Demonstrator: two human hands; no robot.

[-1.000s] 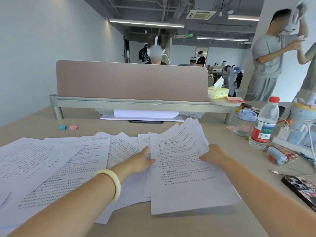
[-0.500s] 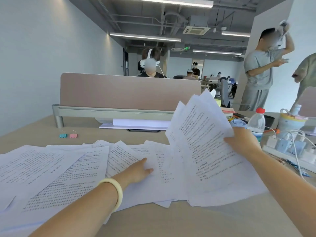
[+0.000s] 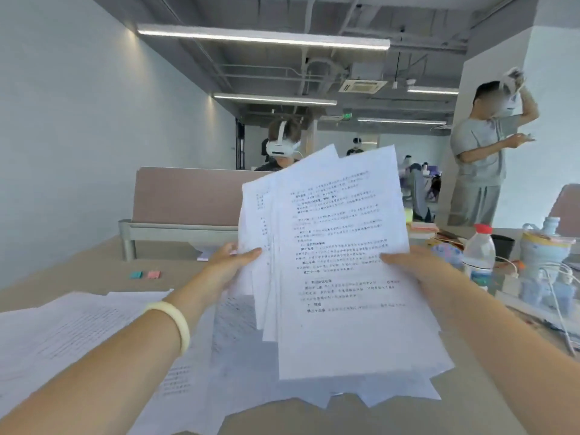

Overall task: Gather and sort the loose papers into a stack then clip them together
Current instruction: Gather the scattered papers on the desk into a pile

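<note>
Two hands on one fanned sheaf (image 3: 339,262), held up over desk (image 3: 94,265): L hand (image 3: 229,268) thumb pinching left edge, R hand (image 3: 417,271) thumb pinching right edge; other fingers behind, unseen. Sheets (image 3: 78,328) loose on desk; 2 clips (image 3: 153,274) beyond, apart.

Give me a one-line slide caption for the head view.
Left hand and right hand hold up a fanned sheaf of papers above loose sheets on the desk.

No legible text: printed lines on held papers (image 3: 339,262) blurred; bottle label (image 3: 478,275) unreadable.
</note>
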